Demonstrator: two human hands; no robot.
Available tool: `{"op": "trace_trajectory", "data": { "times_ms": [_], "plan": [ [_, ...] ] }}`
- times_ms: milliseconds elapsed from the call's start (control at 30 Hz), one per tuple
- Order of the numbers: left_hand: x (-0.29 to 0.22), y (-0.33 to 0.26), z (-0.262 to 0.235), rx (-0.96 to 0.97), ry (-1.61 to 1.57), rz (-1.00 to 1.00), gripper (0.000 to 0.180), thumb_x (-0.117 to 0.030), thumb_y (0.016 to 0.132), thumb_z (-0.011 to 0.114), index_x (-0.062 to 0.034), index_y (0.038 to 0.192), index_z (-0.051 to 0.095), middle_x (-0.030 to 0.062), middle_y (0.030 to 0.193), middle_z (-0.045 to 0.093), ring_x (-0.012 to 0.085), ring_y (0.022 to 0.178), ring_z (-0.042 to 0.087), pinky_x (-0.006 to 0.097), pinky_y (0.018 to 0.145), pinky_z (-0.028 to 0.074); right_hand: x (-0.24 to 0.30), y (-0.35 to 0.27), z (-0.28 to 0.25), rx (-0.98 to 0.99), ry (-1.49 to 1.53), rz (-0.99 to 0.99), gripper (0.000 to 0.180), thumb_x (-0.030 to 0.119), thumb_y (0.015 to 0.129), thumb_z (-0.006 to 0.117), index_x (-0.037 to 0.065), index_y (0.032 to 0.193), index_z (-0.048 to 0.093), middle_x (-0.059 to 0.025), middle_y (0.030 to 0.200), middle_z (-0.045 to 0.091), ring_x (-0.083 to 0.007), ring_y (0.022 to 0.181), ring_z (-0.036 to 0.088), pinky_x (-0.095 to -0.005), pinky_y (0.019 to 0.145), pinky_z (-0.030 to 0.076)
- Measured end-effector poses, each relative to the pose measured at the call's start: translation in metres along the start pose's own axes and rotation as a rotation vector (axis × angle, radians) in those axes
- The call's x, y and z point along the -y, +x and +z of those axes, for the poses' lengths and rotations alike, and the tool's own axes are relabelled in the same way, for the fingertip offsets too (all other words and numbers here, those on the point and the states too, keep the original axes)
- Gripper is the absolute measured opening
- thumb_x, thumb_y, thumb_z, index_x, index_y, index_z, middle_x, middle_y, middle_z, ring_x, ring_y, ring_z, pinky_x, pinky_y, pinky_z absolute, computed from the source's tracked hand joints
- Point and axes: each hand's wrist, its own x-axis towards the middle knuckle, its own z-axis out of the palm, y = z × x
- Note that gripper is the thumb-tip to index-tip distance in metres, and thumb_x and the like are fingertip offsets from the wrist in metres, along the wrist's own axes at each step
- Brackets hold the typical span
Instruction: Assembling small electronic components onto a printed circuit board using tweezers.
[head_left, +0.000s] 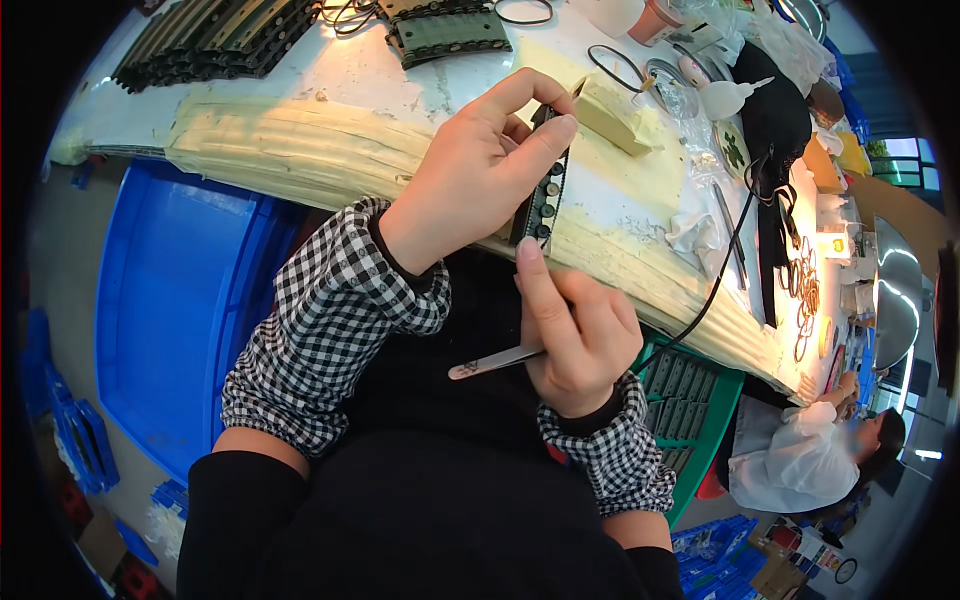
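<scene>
My left hand [470,170] pinches a narrow dark strip with a row of round black knobs [545,208] between thumb and fingers, at the table's near edge. The strip stands roughly upright in view, its upper part covered by my fingers. Just below its lower end is my right hand [580,340], closed around metal tweezers [496,360]. Their flat handle end sticks out to the left under my palm. The tweezers' tips are hard to make out beside my fingertips, so I cannot tell whether they touch the strip.
Stacked dark strips [215,45] and a green panel [450,38] lie on the white table [330,85]. Tape wraps its front edge [290,140]. A yellow block [615,115], squeeze bottle [730,97] and black cable [722,275] lie right. Blue bin [165,320], green crate [715,430], seated person [795,455].
</scene>
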Motion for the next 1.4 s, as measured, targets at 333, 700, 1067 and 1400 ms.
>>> {"op": "trace_trajectory", "data": {
  "times_ms": [333,700,1067,1400],
  "plan": [
    [-0.011,-0.002,0.000,-0.011,-0.039,-0.040,0.014,-0.019,0.098,0.057,-0.0096,0.108,0.056,-0.0032,0.077,0.053,-0.0023,0.058,0.042,0.016,0.050,0.033,0.000,0.002,-0.014,0.056,0.432,0.351,0.039,0.003,0.081,0.071,0.000,0.119,0.064,-0.0046,0.076,0.060,-0.0088,0.052,0.047,-0.0247,0.052,0.039],
    [-0.018,-0.016,0.011,-0.105,0.065,0.206,0.026,-0.013,0.095,0.060,-0.0084,0.120,0.056,0.0062,0.093,0.054,0.0096,0.076,0.055,0.023,0.063,0.049,-0.003,0.027,-0.006,0.089,1.122,1.042,0.011,0.010,0.090,0.067,-0.001,0.088,0.064,0.0040,0.069,0.060,0.0001,0.058,0.047,-0.0166,0.052,0.035],
    [-0.009,-0.018,0.008,-0.132,0.027,0.193,0.036,-0.013,0.097,0.057,-0.0054,0.129,0.043,0.0066,0.095,0.055,0.0078,0.080,0.057,0.021,0.068,0.048,-0.007,0.025,-0.010,0.090,1.195,1.050,0.012,0.011,0.091,0.065,0.000,0.087,0.063,0.0043,0.067,0.058,0.0000,0.057,0.045,-0.0168,0.050,0.033],
    [-0.012,-0.021,0.006,-0.109,-0.089,0.117,0.028,-0.018,0.096,0.061,-0.0055,0.119,0.050,0.0068,0.098,0.053,0.0075,0.078,0.056,0.018,0.064,0.045,-0.002,0.025,-0.018,0.196,1.294,1.129,0.023,0.023,0.097,0.058,0.001,0.093,0.063,0.0023,0.072,0.057,-0.0019,0.056,0.042,-0.0177,0.049,0.033]
  ]
}}
